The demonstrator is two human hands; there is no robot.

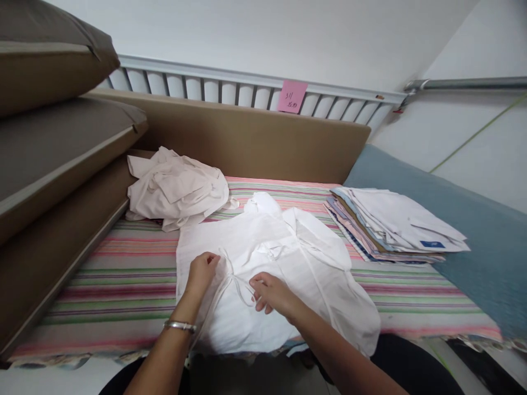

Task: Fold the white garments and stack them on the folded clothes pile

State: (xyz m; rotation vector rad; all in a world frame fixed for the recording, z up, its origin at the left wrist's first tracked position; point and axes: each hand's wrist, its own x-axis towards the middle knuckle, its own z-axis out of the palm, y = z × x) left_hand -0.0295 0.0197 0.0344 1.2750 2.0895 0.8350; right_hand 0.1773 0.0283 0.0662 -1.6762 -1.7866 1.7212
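A white garment (280, 263) with thin ties lies spread over the striped cloth in front of me. On its left part the white tie strings (233, 276) cross in a knot with loops, like a bow. My left hand (203, 272), a metal bracelet on its wrist, pinches a tie string at the left of the knot. To the right of the knot, my right hand (269, 293) has thumb and forefinger closed on the other tie string, its remaining fingers curled. The fingertips partly hide the string ends.
A crumpled pale garment pile (177, 189) lies at back left, beside stacked brown cushions (61, 142). Folded shirts (395, 219) are stacked at right on the striped cloth (127, 280). Behind stand a brown board (255, 140) and a radiator (185, 85) bearing a pink note (292, 96).
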